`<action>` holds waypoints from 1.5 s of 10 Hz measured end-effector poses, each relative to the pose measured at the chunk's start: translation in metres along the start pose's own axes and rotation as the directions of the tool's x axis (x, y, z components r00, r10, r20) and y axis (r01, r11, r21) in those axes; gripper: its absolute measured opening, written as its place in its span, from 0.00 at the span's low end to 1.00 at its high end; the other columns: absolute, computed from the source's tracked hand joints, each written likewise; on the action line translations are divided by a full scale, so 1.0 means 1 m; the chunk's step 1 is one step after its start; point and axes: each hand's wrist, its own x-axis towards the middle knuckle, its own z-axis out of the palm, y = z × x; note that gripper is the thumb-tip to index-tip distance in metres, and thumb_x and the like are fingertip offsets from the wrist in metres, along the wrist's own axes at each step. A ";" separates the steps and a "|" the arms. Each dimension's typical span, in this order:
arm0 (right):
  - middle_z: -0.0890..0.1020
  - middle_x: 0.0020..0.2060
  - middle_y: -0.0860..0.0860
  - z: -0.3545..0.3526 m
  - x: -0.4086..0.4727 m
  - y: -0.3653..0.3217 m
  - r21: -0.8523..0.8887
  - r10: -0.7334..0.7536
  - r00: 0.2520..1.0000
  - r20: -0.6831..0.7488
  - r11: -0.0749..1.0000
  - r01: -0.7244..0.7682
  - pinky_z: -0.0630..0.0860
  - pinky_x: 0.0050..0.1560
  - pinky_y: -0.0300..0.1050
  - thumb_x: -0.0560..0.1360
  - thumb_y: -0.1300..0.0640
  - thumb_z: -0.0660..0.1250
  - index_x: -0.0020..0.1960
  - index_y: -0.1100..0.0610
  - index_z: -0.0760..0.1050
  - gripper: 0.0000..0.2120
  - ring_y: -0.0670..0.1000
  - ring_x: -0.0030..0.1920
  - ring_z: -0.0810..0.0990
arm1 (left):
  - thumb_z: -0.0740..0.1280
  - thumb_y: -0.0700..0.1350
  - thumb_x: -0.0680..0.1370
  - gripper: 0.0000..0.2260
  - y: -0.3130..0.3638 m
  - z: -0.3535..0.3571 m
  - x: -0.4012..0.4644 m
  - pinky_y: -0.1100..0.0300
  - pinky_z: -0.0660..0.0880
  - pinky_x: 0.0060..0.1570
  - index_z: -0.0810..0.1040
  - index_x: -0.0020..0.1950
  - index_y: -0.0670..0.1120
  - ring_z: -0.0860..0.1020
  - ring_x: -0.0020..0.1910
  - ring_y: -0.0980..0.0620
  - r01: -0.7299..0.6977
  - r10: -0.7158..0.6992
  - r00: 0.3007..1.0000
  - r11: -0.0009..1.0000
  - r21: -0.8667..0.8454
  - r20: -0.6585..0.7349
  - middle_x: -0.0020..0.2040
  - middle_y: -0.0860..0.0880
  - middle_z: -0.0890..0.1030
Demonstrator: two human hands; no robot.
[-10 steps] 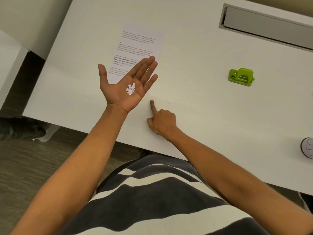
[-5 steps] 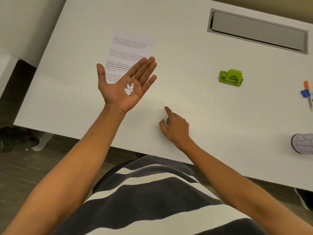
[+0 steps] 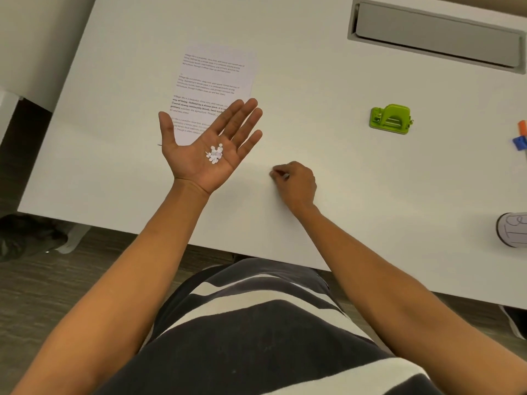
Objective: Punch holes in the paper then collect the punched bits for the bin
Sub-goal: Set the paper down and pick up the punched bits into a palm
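Paper [image 3: 212, 86] lies flat on the white tabletop [image 3: 328, 67], a printed sheet with several short blocks of text, its near end hidden behind the left hand [image 3: 208, 145]. That hand is held palm up above the tabletop, fingers [image 3: 242, 115] straight and slightly fanned, thumb stretched out to the side, forearm reaching forward from the body. In the hollow of the palm sits a small heap of punched bits [image 3: 214, 153], tiny white paper discs clustered together and overlapping. The right hand [image 3: 296, 185] rests knuckles up on the tabletop just right of the left hand, its fingers curled under and the fingertips drawn together at the surface; something small and pale shows at the tips, perhaps one more disc pinched between thumb and forefinger, though the view is too coarse to be sure. The green hole punch [image 3: 390, 119] stands well apart from both hands, farther back and to the right, upright on its base. At the right edge lie marker pens [image 3: 521, 136] with orange and blue parts, and nearer the person a round grey-rimmed object [image 3: 513, 229] with handwriting on its white face, cut off by the frame. A long grey recessed cable tray [image 3: 436, 34] runs along the far side of the tabletop.
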 end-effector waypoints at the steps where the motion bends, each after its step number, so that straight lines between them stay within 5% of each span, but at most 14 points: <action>1: 0.84 0.42 0.42 -0.005 0.007 0.006 0.158 0.001 1.000 -0.004 0.987 0.000 0.79 0.46 0.42 0.72 0.48 0.73 0.50 0.48 0.84 0.08 0.42 0.40 0.80 | 0.51 0.77 0.72 0.51 -0.003 -0.004 -0.005 0.42 0.50 0.79 0.51 0.80 0.39 0.58 0.78 0.38 -0.006 0.006 1.000 1.000 -0.020 -0.005 0.80 0.38 0.56; 2: 0.84 0.41 0.45 -0.015 0.010 0.022 0.330 -0.023 1.000 -0.005 0.944 0.023 0.80 0.48 0.42 0.70 0.54 0.76 0.52 0.51 0.84 0.11 0.43 0.36 0.78 | 0.51 0.77 0.72 0.51 -0.005 -0.008 -0.011 0.44 0.48 0.79 0.51 0.81 0.40 0.57 0.79 0.39 -0.009 0.008 1.000 0.999 -0.033 -0.004 0.81 0.39 0.55; 5: 0.80 0.47 0.42 -0.019 0.033 0.006 -0.066 -0.275 0.921 0.276 0.950 0.304 0.69 0.41 0.39 0.72 0.41 0.72 0.54 0.42 0.83 0.12 0.38 0.39 0.76 | 0.51 0.77 0.72 0.51 -0.001 -0.010 -0.013 0.43 0.48 0.79 0.51 0.80 0.39 0.58 0.79 0.38 0.003 -0.003 1.000 1.000 -0.030 -0.020 0.80 0.39 0.56; 7: 0.82 0.46 0.43 -0.015 0.035 0.001 -0.124 -0.285 0.932 0.225 0.940 0.318 0.71 0.42 0.41 0.75 0.46 0.70 0.48 0.46 0.84 0.06 0.41 0.44 0.76 | 0.50 0.77 0.72 0.51 0.002 -0.012 -0.011 0.43 0.48 0.79 0.51 0.80 0.39 0.57 0.79 0.38 0.009 -0.009 1.000 0.999 -0.034 -0.012 0.80 0.38 0.55; 10: 0.80 0.47 0.46 -0.002 0.023 -0.001 -0.217 -0.240 0.967 0.080 0.943 0.252 0.74 0.43 0.46 0.80 0.49 0.63 0.50 0.52 0.81 0.10 0.50 0.47 0.79 | 0.52 0.76 0.72 0.51 -0.001 -0.013 -0.007 0.42 0.49 0.78 0.52 0.80 0.38 0.58 0.79 0.37 0.021 -0.021 1.000 0.999 -0.043 0.000 0.80 0.37 0.57; 11: 0.80 0.46 0.45 -0.008 0.027 -0.002 -0.149 -0.169 0.979 0.116 0.971 0.186 0.73 0.44 0.46 0.80 0.48 0.61 0.49 0.52 0.79 0.11 0.49 0.47 0.78 | 0.52 0.76 0.72 0.51 -0.001 -0.015 -0.005 0.41 0.49 0.78 0.52 0.80 0.37 0.58 0.78 0.37 0.020 -0.020 1.000 0.999 -0.038 -0.004 0.80 0.37 0.57; 13: 0.80 0.35 0.45 -0.049 0.021 -0.028 0.401 0.046 0.997 -0.056 0.916 -0.019 0.73 0.40 0.32 0.81 0.53 0.65 0.48 0.60 0.81 0.11 0.44 0.36 0.78 | 0.54 0.75 0.73 0.50 -0.007 -0.022 0.005 0.39 0.48 0.78 0.53 0.80 0.37 0.58 0.78 0.36 0.034 -0.035 0.999 0.999 -0.031 -0.013 0.79 0.36 0.57; 15: 0.83 0.36 0.45 -0.088 -0.008 -0.090 0.462 -0.221 0.974 -0.050 0.859 0.219 0.76 0.40 0.39 0.79 0.58 0.66 0.45 0.58 0.81 0.07 0.44 0.37 0.81 | 0.57 0.75 0.72 0.51 -0.019 -0.024 0.021 0.39 0.51 0.78 0.54 0.79 0.35 0.59 0.78 0.36 0.074 -0.075 0.997 0.997 -0.025 -0.029 0.78 0.34 0.59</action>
